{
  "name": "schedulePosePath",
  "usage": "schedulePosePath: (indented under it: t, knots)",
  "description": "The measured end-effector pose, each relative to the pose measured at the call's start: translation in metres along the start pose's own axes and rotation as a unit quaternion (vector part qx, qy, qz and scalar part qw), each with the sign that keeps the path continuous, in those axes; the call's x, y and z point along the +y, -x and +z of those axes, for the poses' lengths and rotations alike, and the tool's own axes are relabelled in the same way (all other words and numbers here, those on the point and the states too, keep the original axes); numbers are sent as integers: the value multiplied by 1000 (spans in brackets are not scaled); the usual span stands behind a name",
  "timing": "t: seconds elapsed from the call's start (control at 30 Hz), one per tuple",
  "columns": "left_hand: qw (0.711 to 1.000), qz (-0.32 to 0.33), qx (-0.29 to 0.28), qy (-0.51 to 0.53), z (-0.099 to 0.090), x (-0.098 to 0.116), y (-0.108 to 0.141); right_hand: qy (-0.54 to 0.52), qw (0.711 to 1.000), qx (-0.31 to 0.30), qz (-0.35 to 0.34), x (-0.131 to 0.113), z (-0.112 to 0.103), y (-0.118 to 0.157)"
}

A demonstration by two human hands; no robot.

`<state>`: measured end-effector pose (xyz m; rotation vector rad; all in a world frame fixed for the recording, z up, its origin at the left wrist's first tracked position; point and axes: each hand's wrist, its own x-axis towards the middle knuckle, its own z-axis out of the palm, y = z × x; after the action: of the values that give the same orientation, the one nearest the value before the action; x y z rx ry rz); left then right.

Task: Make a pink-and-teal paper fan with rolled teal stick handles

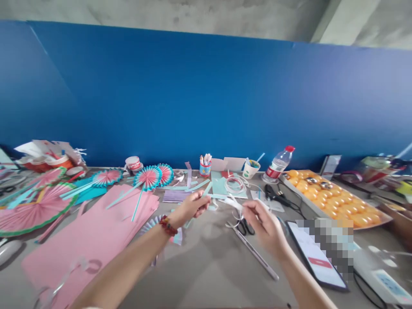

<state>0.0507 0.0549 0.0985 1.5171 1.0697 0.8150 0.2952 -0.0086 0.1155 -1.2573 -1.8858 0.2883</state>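
Note:
Over the middle of the grey table, my left hand [191, 207] is closed in a pinch, a red beaded bracelet on its wrist. A pale green paper strip [207, 189] sticks up from its fingers. My right hand [265, 223] pinches a white strip [234, 203], blurred, that points toward the left hand; its exact kind does not show. Below the hands lie black-handled scissors [246, 227], partly hidden, and a long slim grey tool [255, 251]. A pleated pastel paper fan [177, 237] lies partly behind my left wrist.
Pink paper sheets [86, 234] and pink-and-teal paper fans [147, 178] lie left. Behind stand a pen cup [205, 168], a coil of white cord [234, 184], a paper cup [250, 170] and a bottle [279, 165]. Right are a phone [317, 253] and a tray of orange balls [383, 219].

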Motion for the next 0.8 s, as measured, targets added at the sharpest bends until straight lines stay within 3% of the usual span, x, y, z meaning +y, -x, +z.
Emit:
schedulePosePath:
  t: [0.13, 0.27, 0.43, 0.8]
  knots:
    - [998, 14, 15, 51, -13, 3, 55, -31, 994, -52, -92, -22, 37, 8]
    - [997, 35, 57, 26, -14, 4, 84, -49, 983, -70, -163, -31, 64, 11]
    - [995, 37, 91, -23, -13, -3, 93, -37, 981, -72, -177, -36, 79, 17]
    - [996, 38, 85, -1, -12, -19, 94, -1, 976, -73, -203, -35, 82, 21]
